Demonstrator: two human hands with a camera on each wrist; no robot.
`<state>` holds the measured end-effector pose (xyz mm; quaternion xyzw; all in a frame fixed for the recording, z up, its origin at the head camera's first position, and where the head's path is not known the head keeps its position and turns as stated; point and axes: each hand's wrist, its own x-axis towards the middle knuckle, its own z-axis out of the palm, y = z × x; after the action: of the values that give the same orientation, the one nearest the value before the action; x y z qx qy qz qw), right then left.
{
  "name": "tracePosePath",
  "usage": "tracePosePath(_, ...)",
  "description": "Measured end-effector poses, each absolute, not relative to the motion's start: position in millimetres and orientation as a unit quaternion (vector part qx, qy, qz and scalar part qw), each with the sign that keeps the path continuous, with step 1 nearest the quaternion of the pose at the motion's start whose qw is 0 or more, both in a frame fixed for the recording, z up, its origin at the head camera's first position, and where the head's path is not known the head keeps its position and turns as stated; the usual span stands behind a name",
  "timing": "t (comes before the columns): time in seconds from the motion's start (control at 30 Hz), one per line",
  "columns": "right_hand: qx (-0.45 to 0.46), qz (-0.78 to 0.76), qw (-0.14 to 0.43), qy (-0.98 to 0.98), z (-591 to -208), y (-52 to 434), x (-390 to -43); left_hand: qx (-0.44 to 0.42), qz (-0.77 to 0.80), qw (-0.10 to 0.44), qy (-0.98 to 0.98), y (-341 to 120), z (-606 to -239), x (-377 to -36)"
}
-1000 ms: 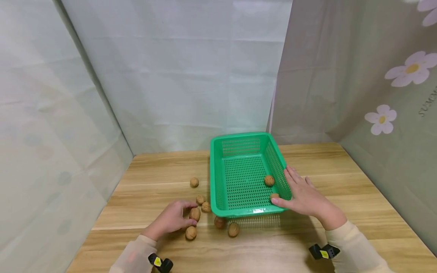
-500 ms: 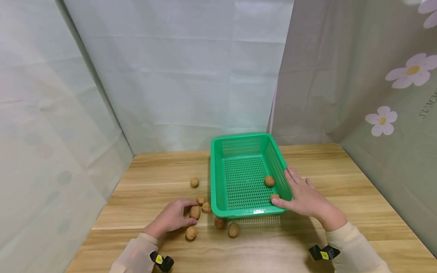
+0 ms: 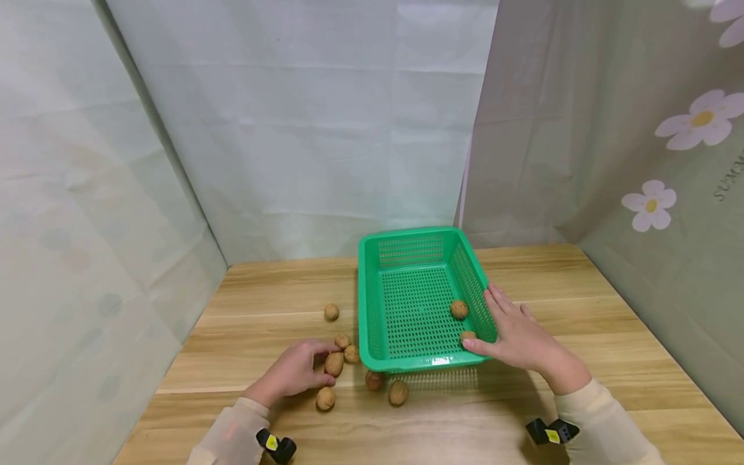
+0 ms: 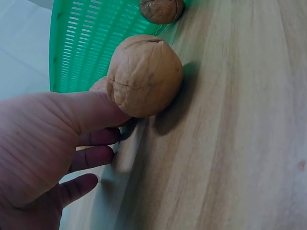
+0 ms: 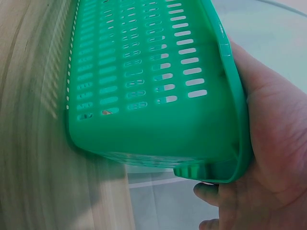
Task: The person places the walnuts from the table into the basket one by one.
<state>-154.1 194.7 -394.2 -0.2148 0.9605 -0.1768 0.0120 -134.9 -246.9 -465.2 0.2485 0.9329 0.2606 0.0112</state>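
Observation:
My left hand point(image 3: 293, 371) holds a walnut point(image 3: 334, 363) between thumb and fingers at the tabletop, left of the green plastic basket point(image 3: 372, 363). Close below the thumb sits another walnut point(image 3: 325, 398), which looms large in the left wrist view and partly blocks the thumb tip. Two more walnuts, the nearer one point(image 3: 351, 354) and a smaller one point(image 3: 342, 341), lie between these fingers and the basket. My right hand point(image 3: 520, 342) grips the basket's right rim near its front corner, thumb over the edge and fingers along the outside. Inside the basket are two walnuts point(image 3: 459, 310), one partly hidden by the thumb.
Two walnuts point(image 3: 398, 392) lie by the basket's front side, one partly under its rim. A lone walnut point(image 3: 331, 312) rests farther back on the left. Pale cloth walls point(image 3: 349, 161) enclose the wooden table point(image 3: 261, 290) at the back and sides.
The walnut at my left hand has shifted very slightly to the right. My right hand and the basket stay in place.

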Motion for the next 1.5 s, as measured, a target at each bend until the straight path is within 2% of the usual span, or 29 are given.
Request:
tracePosePath(0.2,-0.214,-0.177,0.013,0.961,-395.5,194.8,-154.3,0.225,0.275,0.011,0.935,-248.0,-466.7,-134.4)
tracePosePath(0.47,-0.212,-0.181,0.015,0.96,-395.3,194.9,-153.9,0.188,0.303,-0.042,0.933,-246.1,-457.7,-130.8)
tracePosePath(0.73,-0.211,-0.185,0.012,0.96,-394.3,195.2,-153.6,0.257,0.298,-0.138,0.909,-232.1,-425.1,-135.8)
tracePosePath(0.83,-0.211,-0.185,0.013,0.96,-393.9,194.8,-153.3,0.281,0.284,-0.156,0.903,-222.8,-408.6,-141.3)
tracePosePath(1.2,-0.211,-0.186,0.013,0.96,-395.6,194.4,-153.7,0.332,0.262,-0.133,0.896,-174.8,-349.8,-184.9)
tracePosePath(1.5,-0.208,-0.191,0.011,0.959,-396.5,194.1,-154.2,0.328,0.263,-0.08,0.904,-121.5,-328.9,-236.5)
